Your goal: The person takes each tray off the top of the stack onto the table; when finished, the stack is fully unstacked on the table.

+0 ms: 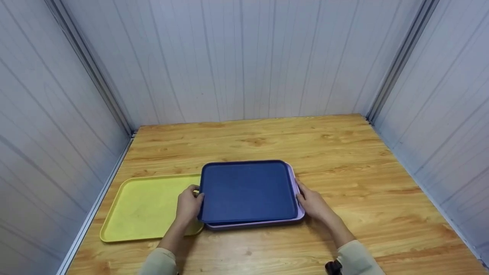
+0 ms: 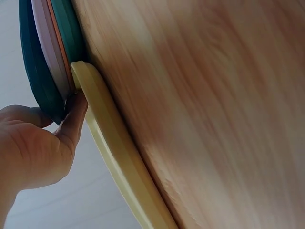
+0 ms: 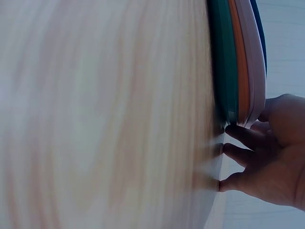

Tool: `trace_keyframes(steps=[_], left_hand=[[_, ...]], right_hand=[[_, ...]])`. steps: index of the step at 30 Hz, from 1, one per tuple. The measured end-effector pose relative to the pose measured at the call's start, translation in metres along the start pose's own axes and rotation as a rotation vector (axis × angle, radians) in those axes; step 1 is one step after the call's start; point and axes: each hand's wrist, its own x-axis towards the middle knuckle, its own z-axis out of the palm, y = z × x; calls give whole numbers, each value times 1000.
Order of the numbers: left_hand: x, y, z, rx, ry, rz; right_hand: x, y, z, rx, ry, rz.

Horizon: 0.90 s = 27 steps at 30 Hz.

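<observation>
A dark blue tray tops a stack, shifted left over the lilac tray. Below these, an orange tray and a green tray show at the side. My left hand pinches the blue tray's left edge, thumb above and fingers beneath, over the yellow tray's right end. At the stack's right side, my right hand presses with its thumb at the lilac rim; its fingers are spread, with tips by the green tray and at the tabletop. The yellow tray lies left of the stack, its right edge partly hidden.
The wood-grain table carries all the trays. Pale panel walls stand behind it and on both sides. A metal strip runs along the left table edge.
</observation>
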Motion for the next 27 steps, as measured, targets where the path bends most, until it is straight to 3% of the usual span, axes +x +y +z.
trace_keyframes(steps=[15, 18, 22, 27], left_hand=[[0, -14, -18, -82, 6, -84], [-5, -13, -23, -164, -40, -133], [-14, -10, -31, -322, -157, -205], [-26, -5, -41, -395, -286, -251]], right_hand=[[0, -3, 0, -13, -35, 38], [0, -2, 0, -17, -37, 35], [0, -2, 0, -19, -37, 38], [1, -3, -1, -14, -38, 38]])
